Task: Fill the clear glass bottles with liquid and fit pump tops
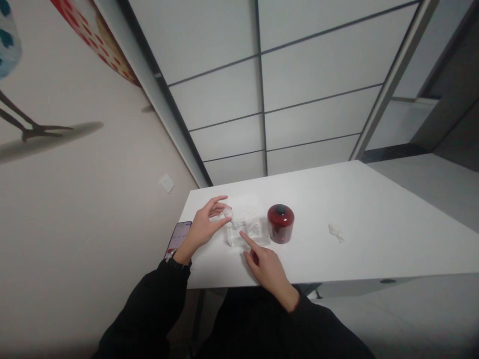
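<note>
My left hand (pixel 205 225) pinches a small white crumpled piece (pixel 227 214) between thumb and fingers, just above a clear shallow container (pixel 245 235) on the white table (pixel 374 234). My right hand (pixel 264 263) rests on the table's near edge with its index finger stretched out, the tip touching the container's near side; the other fingers are curled. A red round tin with a dark lid (pixel 280 223) stands right next to the container on its right.
A phone with a lit screen (pixel 178 238) lies at the table's left edge, beside my left wrist. A white tissue sheet (pixel 245 203) lies behind the container. A small white crumpled scrap (pixel 336 231) sits to the right of the tin. A wall runs along the left.
</note>
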`<state>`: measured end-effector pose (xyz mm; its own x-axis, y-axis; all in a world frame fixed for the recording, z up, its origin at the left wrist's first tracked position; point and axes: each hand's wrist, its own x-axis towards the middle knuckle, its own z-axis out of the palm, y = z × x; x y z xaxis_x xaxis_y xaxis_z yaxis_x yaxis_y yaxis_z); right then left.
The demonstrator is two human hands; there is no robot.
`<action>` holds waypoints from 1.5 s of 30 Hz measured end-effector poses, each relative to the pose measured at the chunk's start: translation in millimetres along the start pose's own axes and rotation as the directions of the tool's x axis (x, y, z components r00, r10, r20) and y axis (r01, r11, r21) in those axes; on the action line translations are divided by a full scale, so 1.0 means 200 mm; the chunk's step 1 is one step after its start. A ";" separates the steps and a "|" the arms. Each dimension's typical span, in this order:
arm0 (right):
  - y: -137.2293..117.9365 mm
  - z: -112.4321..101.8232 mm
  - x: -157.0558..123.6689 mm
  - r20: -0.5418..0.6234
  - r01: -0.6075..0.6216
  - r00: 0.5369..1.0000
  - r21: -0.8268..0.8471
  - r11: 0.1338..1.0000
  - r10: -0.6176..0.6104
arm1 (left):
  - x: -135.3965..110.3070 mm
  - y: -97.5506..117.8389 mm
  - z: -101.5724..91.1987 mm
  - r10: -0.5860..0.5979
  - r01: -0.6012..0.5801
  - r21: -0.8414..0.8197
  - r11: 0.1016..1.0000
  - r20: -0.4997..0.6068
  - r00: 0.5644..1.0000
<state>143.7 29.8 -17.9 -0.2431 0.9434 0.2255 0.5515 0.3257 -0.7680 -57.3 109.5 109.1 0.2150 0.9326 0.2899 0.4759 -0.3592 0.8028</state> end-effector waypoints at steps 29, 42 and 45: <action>0.01 0.03 0.00 -0.032 0.031 0.999 0.025 0.999 -0.030 | 0.43 -0.64 0.25 -0.224 0.199 -0.234 0.952 -0.085 0.971; 0.02 0.06 -0.02 -0.061 0.081 0.995 0.005 0.997 -0.081 | 0.40 -0.72 0.30 -0.101 0.106 0.015 0.994 -0.182 0.978; 0.02 0.03 -0.03 -0.147 0.135 0.980 0.010 0.991 -0.132 | 0.38 -0.61 0.27 -0.014 0.009 -0.026 1.000 -0.164 0.986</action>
<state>142.2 24.2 -26.5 -0.1936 0.8910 0.4107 0.5057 0.4493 -0.7365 -53.5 221.9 5.8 0.0655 0.9304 0.3606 0.4556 -0.3494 0.8188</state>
